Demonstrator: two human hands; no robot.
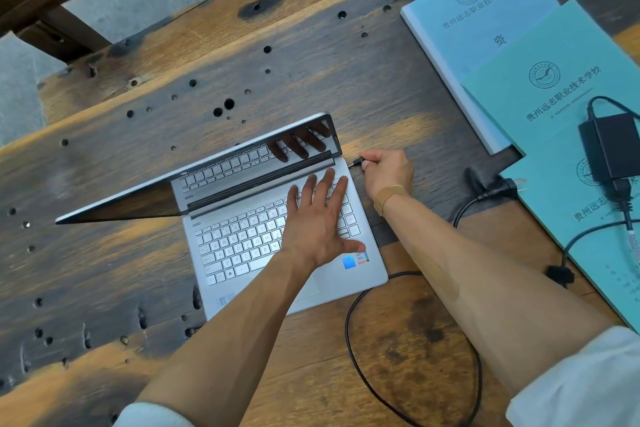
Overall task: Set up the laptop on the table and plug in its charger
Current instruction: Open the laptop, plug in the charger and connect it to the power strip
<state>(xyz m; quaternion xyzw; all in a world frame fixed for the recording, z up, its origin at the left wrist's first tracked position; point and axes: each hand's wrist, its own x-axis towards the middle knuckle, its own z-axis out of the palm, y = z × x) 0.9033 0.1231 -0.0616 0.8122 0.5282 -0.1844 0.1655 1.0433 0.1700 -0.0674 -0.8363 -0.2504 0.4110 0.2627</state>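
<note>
A: Laptop (221, 218): silver body, pale keys, dark screen. Two small stickers by the trackpad, one blue, one with red.

B: Table (311, 80): wood, streaked dark brown and orange-tan, dotted with black holes.

A: Charger brick (611, 149), cable (349, 322) and plug tip (358, 161): all black.

B: Booklets: one pale blue (460, 31), the others teal (554, 94), each bearing a dark round emblem and printed characters.

A: Wrist strap (389, 197): tan. Sleeves (588, 388): white.
</note>
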